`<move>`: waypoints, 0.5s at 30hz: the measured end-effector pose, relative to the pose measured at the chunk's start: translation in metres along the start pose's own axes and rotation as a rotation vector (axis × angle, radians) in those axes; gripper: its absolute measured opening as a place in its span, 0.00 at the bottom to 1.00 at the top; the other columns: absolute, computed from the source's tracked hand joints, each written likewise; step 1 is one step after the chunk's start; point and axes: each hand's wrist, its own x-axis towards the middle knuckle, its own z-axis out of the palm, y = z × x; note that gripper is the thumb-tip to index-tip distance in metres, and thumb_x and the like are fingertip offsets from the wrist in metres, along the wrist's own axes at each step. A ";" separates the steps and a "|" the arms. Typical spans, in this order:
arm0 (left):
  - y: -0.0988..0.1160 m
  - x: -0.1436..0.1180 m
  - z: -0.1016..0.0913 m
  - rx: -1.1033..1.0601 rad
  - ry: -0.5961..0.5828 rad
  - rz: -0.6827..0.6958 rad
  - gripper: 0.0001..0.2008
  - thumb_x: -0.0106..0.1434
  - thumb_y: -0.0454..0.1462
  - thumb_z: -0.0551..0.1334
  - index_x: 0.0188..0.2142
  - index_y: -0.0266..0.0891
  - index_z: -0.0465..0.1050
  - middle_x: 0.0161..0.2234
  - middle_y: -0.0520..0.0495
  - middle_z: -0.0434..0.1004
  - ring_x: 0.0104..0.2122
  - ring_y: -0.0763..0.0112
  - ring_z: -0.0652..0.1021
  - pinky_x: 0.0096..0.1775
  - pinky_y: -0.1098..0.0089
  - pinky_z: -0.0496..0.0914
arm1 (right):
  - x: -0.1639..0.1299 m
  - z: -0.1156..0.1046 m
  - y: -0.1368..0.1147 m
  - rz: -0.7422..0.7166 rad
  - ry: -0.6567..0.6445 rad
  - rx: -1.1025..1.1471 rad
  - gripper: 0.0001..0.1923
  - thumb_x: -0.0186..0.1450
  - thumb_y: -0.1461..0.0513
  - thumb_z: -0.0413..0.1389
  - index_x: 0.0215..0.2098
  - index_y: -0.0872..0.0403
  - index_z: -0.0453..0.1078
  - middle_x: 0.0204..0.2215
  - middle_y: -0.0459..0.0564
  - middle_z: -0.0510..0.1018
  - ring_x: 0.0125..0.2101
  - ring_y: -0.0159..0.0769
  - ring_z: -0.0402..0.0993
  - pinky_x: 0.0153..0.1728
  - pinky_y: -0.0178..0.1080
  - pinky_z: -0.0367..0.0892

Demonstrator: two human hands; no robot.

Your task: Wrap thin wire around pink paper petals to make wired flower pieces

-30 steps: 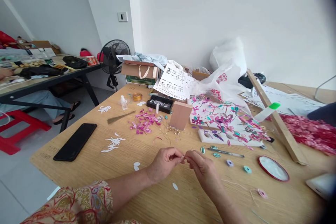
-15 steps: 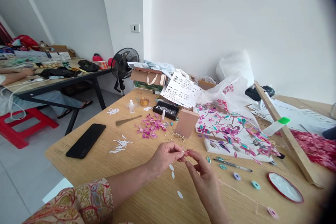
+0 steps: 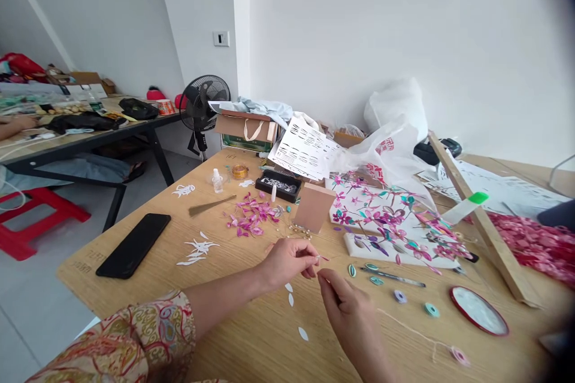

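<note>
My left hand point(image 3: 287, 264) is closed in a pinch on a small pink-and-white piece point(image 3: 323, 258), whose thin tip sticks out to the right; its exact kind is too small to tell. Just right of it, my right hand point(image 3: 353, 308) has its fingers curled together. From under that hand a pale pink thread point(image 3: 413, 330) runs to a small pink spool point(image 3: 459, 355). White leaf-shaped cutouts point(image 3: 303, 334) lie on the wood below the hands. Beyond them are a pile of pink petals point(image 3: 251, 213) and an upright pinkish-brown card point(image 3: 313, 208).
A black phone point(image 3: 133, 245) and white slivers point(image 3: 197, 252) lie at left. On the right are foam with pink-teal flowers point(image 3: 398, 218), a pen point(image 3: 399, 277), two more spools point(image 3: 431, 310), a red-rimmed dish point(image 3: 480, 310) and a wooden bar point(image 3: 485, 221). A person's hand point(image 3: 20, 124) shows at another table.
My right hand has moved slightly down and away from the left fingertips, its fingers now more curled. My left hand keeps its pinch. The whole view has shifted a little.
</note>
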 end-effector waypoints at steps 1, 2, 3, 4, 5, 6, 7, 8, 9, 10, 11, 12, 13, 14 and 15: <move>-0.001 0.001 -0.001 0.057 -0.011 0.012 0.05 0.51 0.35 0.57 0.24 0.34 0.67 0.18 0.53 0.67 0.19 0.77 0.70 0.25 0.74 0.67 | 0.000 -0.001 0.000 -0.020 -0.015 -0.044 0.16 0.64 0.61 0.40 0.28 0.53 0.68 0.17 0.45 0.72 0.17 0.28 0.67 0.18 0.28 0.55; -0.001 0.002 -0.002 0.126 -0.024 0.038 0.05 0.52 0.34 0.56 0.24 0.34 0.68 0.19 0.53 0.67 0.19 0.78 0.69 0.25 0.74 0.66 | 0.001 -0.004 0.000 -0.040 -0.028 -0.085 0.16 0.64 0.61 0.40 0.27 0.53 0.68 0.17 0.45 0.72 0.16 0.28 0.67 0.18 0.29 0.54; -0.001 0.002 -0.003 0.215 -0.040 0.080 0.05 0.53 0.33 0.55 0.24 0.35 0.68 0.19 0.53 0.67 0.19 0.78 0.69 0.25 0.75 0.65 | 0.003 -0.008 0.000 -0.060 -0.047 -0.122 0.17 0.64 0.61 0.40 0.26 0.53 0.67 0.16 0.45 0.71 0.16 0.28 0.66 0.18 0.29 0.53; 0.001 0.003 -0.005 0.321 -0.061 0.139 0.06 0.53 0.32 0.54 0.24 0.35 0.69 0.20 0.53 0.67 0.20 0.78 0.69 0.25 0.76 0.64 | 0.005 -0.013 -0.001 -0.080 -0.072 -0.157 0.17 0.64 0.61 0.40 0.26 0.53 0.67 0.16 0.45 0.71 0.16 0.28 0.66 0.18 0.29 0.53; 0.003 0.002 -0.007 0.436 -0.087 0.212 0.07 0.54 0.31 0.54 0.25 0.35 0.70 0.21 0.53 0.67 0.21 0.78 0.69 0.26 0.77 0.64 | 0.009 -0.019 -0.002 -0.098 -0.105 -0.186 0.17 0.64 0.61 0.40 0.25 0.52 0.67 0.15 0.44 0.70 0.15 0.28 0.66 0.17 0.30 0.52; 0.006 0.002 -0.008 0.545 -0.120 0.287 0.07 0.54 0.30 0.54 0.25 0.36 0.70 0.21 0.53 0.68 0.22 0.78 0.69 0.27 0.77 0.63 | 0.013 -0.026 -0.003 -0.116 -0.142 -0.209 0.17 0.64 0.61 0.40 0.24 0.52 0.67 0.15 0.44 0.70 0.15 0.29 0.65 0.17 0.30 0.51; 0.010 0.002 -0.010 0.633 -0.158 0.355 0.08 0.54 0.29 0.54 0.25 0.36 0.71 0.21 0.53 0.68 0.23 0.78 0.69 0.28 0.77 0.63 | 0.019 -0.035 -0.004 -0.130 -0.189 -0.221 0.17 0.64 0.61 0.40 0.24 0.51 0.67 0.15 0.44 0.70 0.15 0.29 0.65 0.17 0.30 0.51; 0.014 0.001 -0.011 0.687 -0.204 0.402 0.08 0.53 0.28 0.55 0.25 0.37 0.71 0.21 0.53 0.68 0.24 0.77 0.68 0.29 0.77 0.62 | 0.026 -0.043 -0.004 -0.141 -0.239 -0.221 0.16 0.63 0.61 0.41 0.24 0.51 0.67 0.15 0.44 0.70 0.15 0.29 0.64 0.17 0.30 0.50; 0.018 0.001 -0.012 0.701 -0.262 0.418 0.08 0.53 0.28 0.55 0.25 0.37 0.71 0.20 0.54 0.68 0.24 0.77 0.68 0.30 0.77 0.62 | 0.033 -0.051 -0.004 -0.150 -0.294 -0.205 0.16 0.63 0.60 0.42 0.23 0.51 0.67 0.15 0.44 0.70 0.15 0.29 0.64 0.17 0.31 0.51; 0.021 0.000 -0.013 0.672 -0.327 0.400 0.07 0.53 0.28 0.56 0.25 0.37 0.71 0.20 0.54 0.68 0.23 0.78 0.68 0.29 0.77 0.63 | 0.040 -0.057 -0.003 -0.152 -0.353 -0.173 0.15 0.63 0.60 0.43 0.23 0.51 0.67 0.15 0.43 0.70 0.16 0.29 0.64 0.18 0.31 0.51; 0.024 -0.001 -0.014 0.603 -0.391 0.348 0.07 0.53 0.29 0.56 0.26 0.37 0.71 0.20 0.54 0.67 0.22 0.78 0.69 0.28 0.77 0.63 | 0.047 -0.063 0.000 -0.149 -0.407 -0.125 0.15 0.63 0.60 0.43 0.23 0.51 0.67 0.16 0.43 0.70 0.17 0.29 0.64 0.19 0.31 0.52; 0.027 -0.002 -0.015 0.506 -0.444 0.275 0.06 0.54 0.30 0.56 0.26 0.37 0.71 0.20 0.53 0.67 0.22 0.78 0.69 0.27 0.77 0.63 | 0.052 -0.066 0.003 -0.134 -0.453 -0.056 0.14 0.63 0.60 0.44 0.23 0.51 0.67 0.17 0.43 0.70 0.18 0.30 0.63 0.19 0.31 0.54; 0.029 -0.003 -0.015 0.388 -0.479 0.194 0.05 0.54 0.32 0.56 0.27 0.36 0.71 0.20 0.53 0.67 0.21 0.79 0.69 0.26 0.77 0.64 | 0.056 -0.067 0.007 -0.107 -0.485 0.029 0.14 0.62 0.60 0.44 0.23 0.51 0.67 0.17 0.43 0.70 0.19 0.30 0.63 0.20 0.31 0.55; 0.030 -0.004 -0.015 0.264 -0.492 0.118 0.05 0.55 0.34 0.57 0.27 0.36 0.71 0.21 0.53 0.68 0.20 0.79 0.69 0.25 0.77 0.64 | 0.059 -0.066 0.011 -0.070 -0.502 0.129 0.14 0.62 0.59 0.45 0.24 0.51 0.67 0.18 0.43 0.70 0.20 0.30 0.63 0.21 0.31 0.56; 0.031 -0.005 -0.016 0.151 -0.483 0.059 0.05 0.54 0.36 0.58 0.28 0.35 0.71 0.21 0.53 0.68 0.20 0.80 0.69 0.24 0.78 0.63 | 0.059 -0.063 0.016 -0.028 -0.505 0.243 0.13 0.62 0.58 0.46 0.24 0.52 0.68 0.19 0.44 0.71 0.21 0.30 0.64 0.21 0.31 0.57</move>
